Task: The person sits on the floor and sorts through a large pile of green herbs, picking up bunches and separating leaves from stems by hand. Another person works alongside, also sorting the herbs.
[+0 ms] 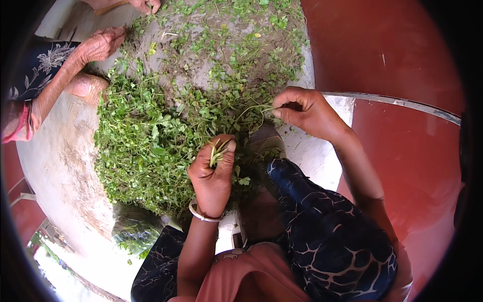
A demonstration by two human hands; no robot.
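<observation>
My left hand (211, 176) is closed round a small bunch of leafy green herb stems (217, 153), their pale cut ends poking up between thumb and fingers. A white bangle circles that wrist. To the right and farther off, my right hand (308, 113) pinches a thin herb stem (260, 107) between thumb and forefinger; the stem trails left toward the greens. Beneath both hands spreads a broad pile of leafy green herbs (143, 146), dense at the left and thinly scattered with soil toward the far side.
At the far left, another person's hand (103, 44) reaches to the pile's edge, with a second hand (146, 5) beyond it. A clear plastic bag of greens (133, 229) lies by my left knee. Red surfaces (382, 45) bound the right side. My shoe (266, 141) touches the pile.
</observation>
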